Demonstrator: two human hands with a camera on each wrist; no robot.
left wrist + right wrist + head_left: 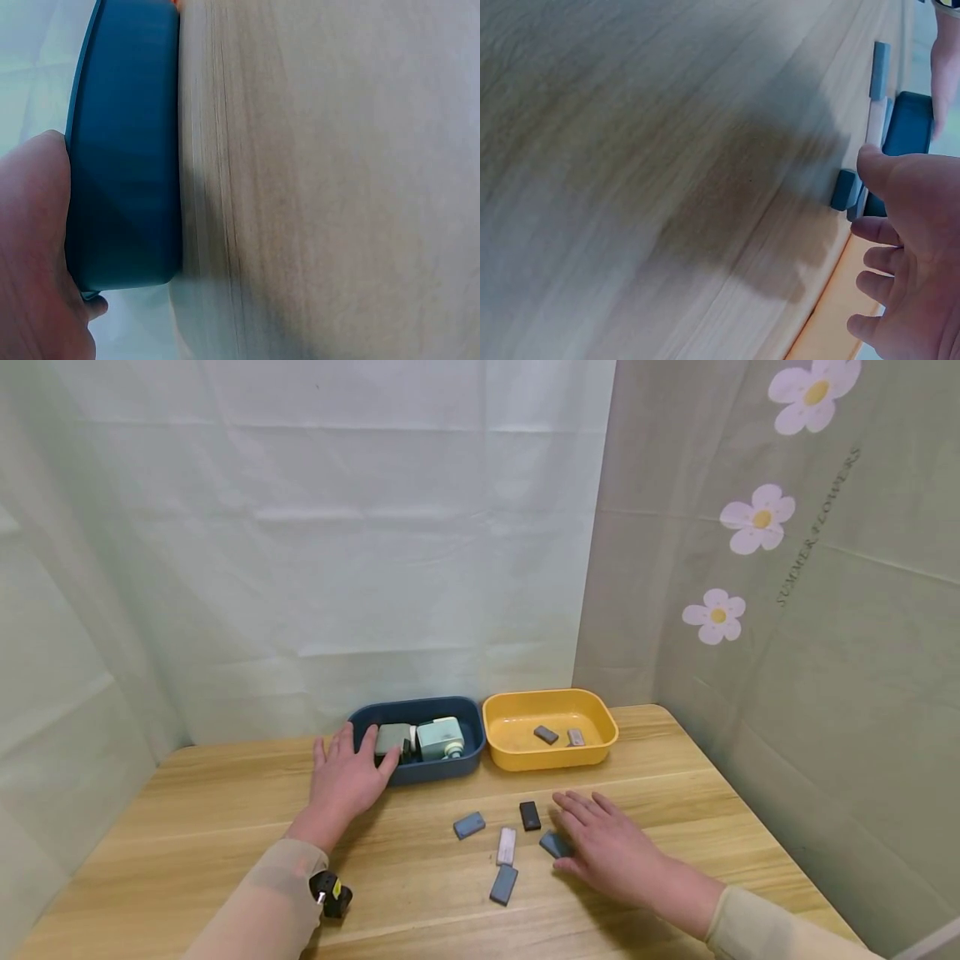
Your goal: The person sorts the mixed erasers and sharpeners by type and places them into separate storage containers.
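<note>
In the head view, my left hand (352,781) is spread over the left end of a dark blue bin (435,772), its thumb by the front rim. Inside the bin lie a grey boxy thing (393,737) and a pale green one (441,739) with a rounded cap; their kind is unclear. My right hand (611,847) is low over the table, fingers extended, next to a small blue-grey block (555,844). The right wrist view shows this block (844,189) near the thumb and index finger, not gripped.
Left of the right hand lie a black block (530,816), a whitish block (506,846) and two more blue-grey blocks, one (469,825) nearer the blue bin. A yellow bin (551,760) beside the blue one holds two small blocks. Curtains stand behind the table (420,877).
</note>
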